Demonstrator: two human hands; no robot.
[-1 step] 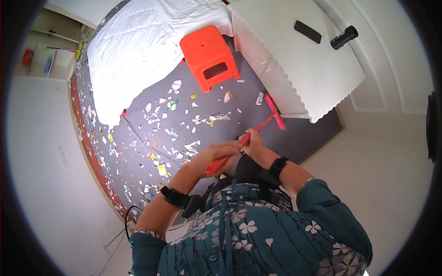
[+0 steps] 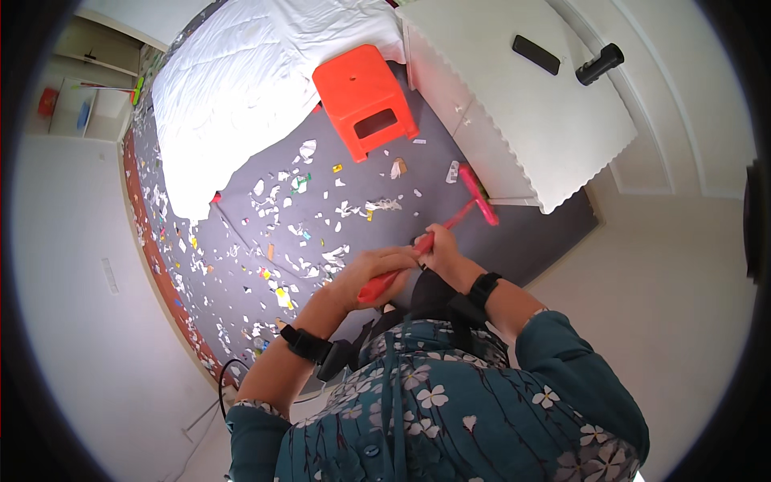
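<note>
A broom with a red handle and a pink head [image 2: 479, 195] slants across the floor in front of me. My left hand [image 2: 373, 271] is wrapped round the top end of the handle. Lower down the same handle, my right hand [image 2: 441, 249] grips it with closed fingers. The broom head lies on the grey floor by the near corner of the white cabinet [image 2: 502, 153]. A white printed scrap [image 2: 453, 172] is just left of the head. Scattered paper scraps [image 2: 369, 207] cover the floor farther left.
A red plastic stool [image 2: 353, 84] stands between the cabinet and a bed with a white quilt [image 2: 233, 104]. On the cabinet top lie a black phone [image 2: 536, 55] and a black cylinder [image 2: 600, 64]. White walls [image 2: 96, 265] close in at left and right.
</note>
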